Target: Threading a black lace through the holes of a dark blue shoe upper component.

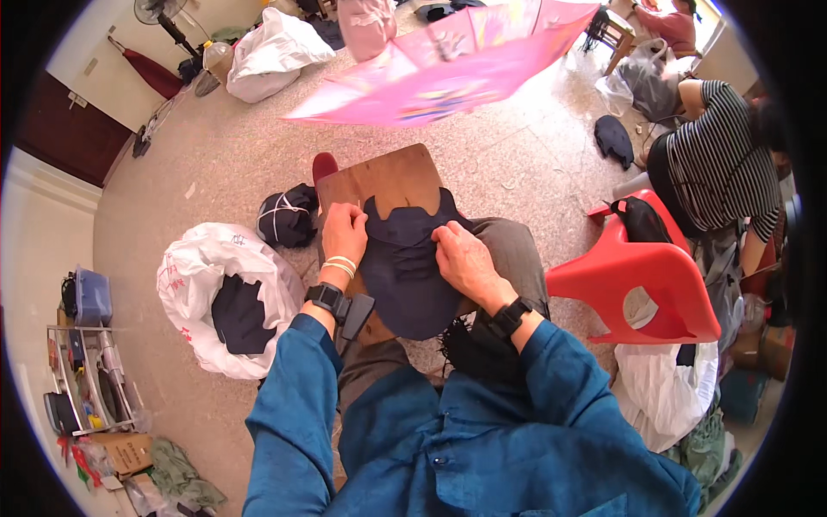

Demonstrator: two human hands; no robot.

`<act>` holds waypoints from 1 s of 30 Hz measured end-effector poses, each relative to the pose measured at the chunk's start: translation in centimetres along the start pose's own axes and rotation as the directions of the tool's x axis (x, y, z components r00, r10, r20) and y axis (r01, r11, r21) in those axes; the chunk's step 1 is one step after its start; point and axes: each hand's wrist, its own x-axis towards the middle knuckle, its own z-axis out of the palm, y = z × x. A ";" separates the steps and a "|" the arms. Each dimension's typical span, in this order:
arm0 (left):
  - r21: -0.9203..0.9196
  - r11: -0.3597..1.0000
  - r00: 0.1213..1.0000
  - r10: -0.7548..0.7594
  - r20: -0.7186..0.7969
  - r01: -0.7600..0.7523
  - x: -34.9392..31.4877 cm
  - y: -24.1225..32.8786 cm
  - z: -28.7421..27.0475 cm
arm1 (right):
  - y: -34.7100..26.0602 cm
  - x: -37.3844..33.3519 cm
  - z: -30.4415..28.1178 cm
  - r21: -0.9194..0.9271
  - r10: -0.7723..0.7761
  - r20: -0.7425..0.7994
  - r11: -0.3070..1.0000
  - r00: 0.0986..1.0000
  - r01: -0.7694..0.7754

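With the left hand (345,231) pressing the navy fabric piece (405,267) flat on the wooden board (379,177) across the lap and the right hand (463,258) pinching its laced middle, a loosened grip would likely let the cloth slide off toward the floor (215,164)

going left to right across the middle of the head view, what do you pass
metal shelf rack → white bag of dark cloth → left hand → dark blue fabric piece on the wooden board → right hand → red plastic chair → person in a striped top
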 end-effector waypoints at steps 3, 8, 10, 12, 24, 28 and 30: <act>-0.022 1.000 1.000 0.012 -0.017 -0.012 -0.5 1.3 -0.1 | 0.1 -0.2 -0.1 -0.013 0.015 -0.008 1.000 1.000 -0.015; 0.022 0.982 0.977 -0.189 0.097 0.188 0.9 0.8 -0.7 | -0.5 0.0 0.0 0.000 0.026 0.014 1.000 1.000 -0.026; -0.007 0.983 0.982 -0.184 0.033 0.184 0.8 0.9 -0.5 | -0.4 0.0 0.0 0.000 0.009 0.012 1.000 1.000 -0.009; 0.013 0.981 0.981 -0.195 -0.015 0.195 0.2 1.5 -0.3 | 0.0 -0.2 0.0 -0.004 0.004 0.011 1.000 1.000 -0.004; 0.055 0.994 0.990 -0.090 -0.104 0.096 -0.3 -1.8 -0.3 | -0.4 -0.1 0.2 0.018 -0.039 -0.023 0.999 0.999 0.040; 0.130 0.986 0.994 -0.098 -0.051 0.104 -0.7 0.9 0.0 | 0.5 -0.3 0.2 0.020 -0.008 -0.004 1.000 1.000 0.008; 0.084 0.980 0.983 -0.179 -0.036 0.182 -0.5 1.0 -0.6 | 0.3 -0.4 0.4 0.028 -0.017 -0.008 0.999 1.000 0.017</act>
